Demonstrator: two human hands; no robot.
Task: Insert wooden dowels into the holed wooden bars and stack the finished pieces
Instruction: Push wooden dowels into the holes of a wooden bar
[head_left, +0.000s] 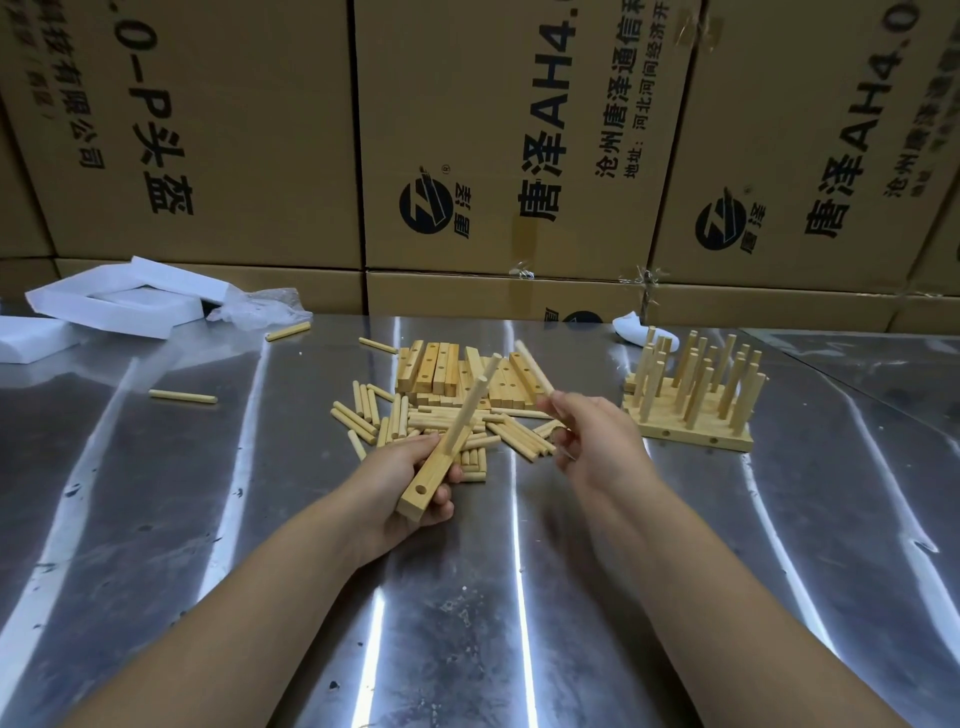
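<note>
Steel surface (467, 623) nearest; just short of the loose dowel pile (431, 423), the left hand (405, 486) grips a holed bar (427, 478) — one dowel (467, 413) seated, near hole empty. The right hand (592, 436) pinches another dowel (534, 369). Light, stiff, smooth wood — probably best pinched mid-length. Finished pieces (691, 410) stand right of the pile.

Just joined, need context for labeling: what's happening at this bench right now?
A person is assembling dowel bars by hand on a metal table. The left hand grips a bar with a first dowel standing in it; the hole at its near end is empty. The right hand pinches a second dowel, blurred, not yet in. Loose dowels and bare bars lie ahead; finished pieces sit at the right.
</note>
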